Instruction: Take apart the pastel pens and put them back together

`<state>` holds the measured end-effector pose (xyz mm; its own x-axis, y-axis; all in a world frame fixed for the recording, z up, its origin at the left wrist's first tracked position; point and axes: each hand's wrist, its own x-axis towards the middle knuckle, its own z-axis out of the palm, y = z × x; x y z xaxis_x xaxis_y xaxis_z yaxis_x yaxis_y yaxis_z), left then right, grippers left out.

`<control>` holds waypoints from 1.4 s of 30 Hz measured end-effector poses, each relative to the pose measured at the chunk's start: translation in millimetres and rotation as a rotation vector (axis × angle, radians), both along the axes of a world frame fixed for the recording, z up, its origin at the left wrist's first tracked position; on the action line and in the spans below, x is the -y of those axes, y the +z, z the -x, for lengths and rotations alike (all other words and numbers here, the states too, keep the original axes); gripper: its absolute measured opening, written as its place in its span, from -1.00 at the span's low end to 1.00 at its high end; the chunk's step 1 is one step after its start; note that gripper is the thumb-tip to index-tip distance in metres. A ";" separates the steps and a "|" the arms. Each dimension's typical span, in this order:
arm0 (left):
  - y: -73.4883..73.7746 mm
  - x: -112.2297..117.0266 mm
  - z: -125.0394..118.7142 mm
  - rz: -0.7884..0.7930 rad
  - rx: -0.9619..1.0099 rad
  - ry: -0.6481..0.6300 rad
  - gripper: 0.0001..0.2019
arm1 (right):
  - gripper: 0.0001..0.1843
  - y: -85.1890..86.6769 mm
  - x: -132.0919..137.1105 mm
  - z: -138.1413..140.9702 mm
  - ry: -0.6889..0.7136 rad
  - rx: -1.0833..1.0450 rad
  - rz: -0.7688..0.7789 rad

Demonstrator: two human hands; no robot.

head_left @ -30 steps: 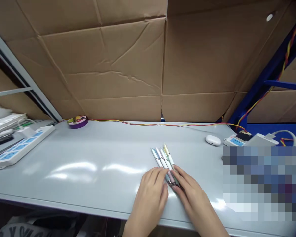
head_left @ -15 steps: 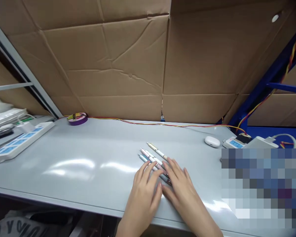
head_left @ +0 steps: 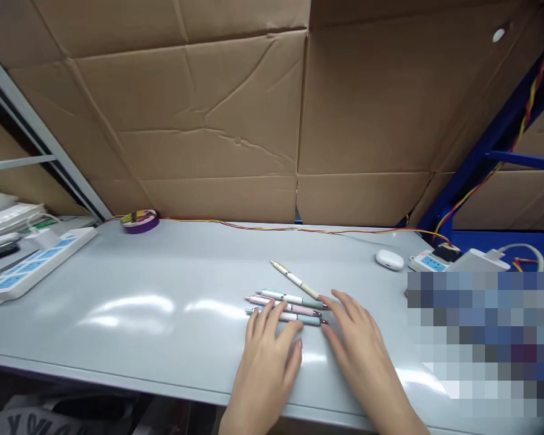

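Four push-button pens would be several; they lie on the grey table point(head_left: 172, 275). Three are side by side and nearly level: a white-and-green pen point(head_left: 294, 298), a pink pen point(head_left: 308, 310) and a light blue pen point(head_left: 309, 320). Slanting behind them is a cream-and-white pen point(head_left: 294, 279). My left hand point(head_left: 265, 356) is open, its fingertips resting across the blue and pink pens and covering part of them. My right hand point(head_left: 358, 338) is open too, with the thumb by the blue pen's right end and the fingertips by the ends of the green and cream pens.
A purple tape roll point(head_left: 139, 222) sits at the back left, near a white power strip point(head_left: 40, 263). At the right are a white earbud case point(head_left: 390, 260) and another power strip point(head_left: 428, 263). A twisted red-yellow wire point(head_left: 254, 228) runs along the cardboard wall point(head_left: 217, 151).
The green, pink and blue pens have turned from slanted to nearly level and spread slightly apart. My right hand has shifted right, away from my left. The cream pen has hardly moved.
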<state>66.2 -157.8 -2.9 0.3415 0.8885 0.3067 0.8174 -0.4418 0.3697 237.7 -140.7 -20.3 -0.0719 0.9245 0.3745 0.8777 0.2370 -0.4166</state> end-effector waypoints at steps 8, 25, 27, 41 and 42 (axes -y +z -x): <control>1.4 -1.8 1.2 0.116 0.098 -0.032 -0.69 | -0.86 2.5 8.5 -13.6 0.165 -0.195 0.151; -1.5 2.4 3.5 -0.125 0.155 -0.160 -0.82 | -0.57 14.5 21.3 5.9 0.252 -0.249 0.033; -2.6 2.9 3.2 -0.101 0.188 -0.156 -0.87 | -0.57 12.5 20.1 4.8 0.238 -0.265 0.015; 2.3 3.3 2.8 -0.019 0.213 -0.205 -0.88 | -0.62 15.9 20.8 5.1 0.232 -0.435 0.229; 1.7 3.4 2.9 -0.013 0.225 -0.222 -0.89 | -0.55 14.1 20.2 5.5 0.206 -0.415 0.218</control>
